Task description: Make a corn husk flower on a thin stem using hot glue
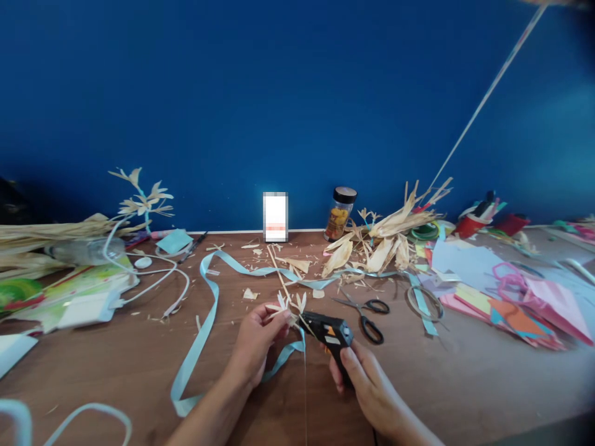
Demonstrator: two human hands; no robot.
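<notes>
My left hand [258, 337] pinches a small pale corn husk flower [300, 303], its petals sticking up past the fingertips. A thin stick [279, 272] runs from it toward the wall. In my right hand [365, 381] is a black hot glue gun [328, 327], gripped by its handle, with the nozzle pointing left at the flower's base. Whether the nozzle touches the husk cannot be made out. Light blue ribbon [209, 316] loops across the table around my left hand, one end passing below the flower. Black-handled scissors [369, 319] lie open beyond the glue gun.
Dried corn husks [390, 238] are heaped at the back right, near a black-lidded jar [341, 214]. Colored paper [469, 266] and a tape roll [424, 302] lie right. At left are a white power bank [88, 310] with cable, a plastic bottle [86, 251] and a finished husk stem [144, 201].
</notes>
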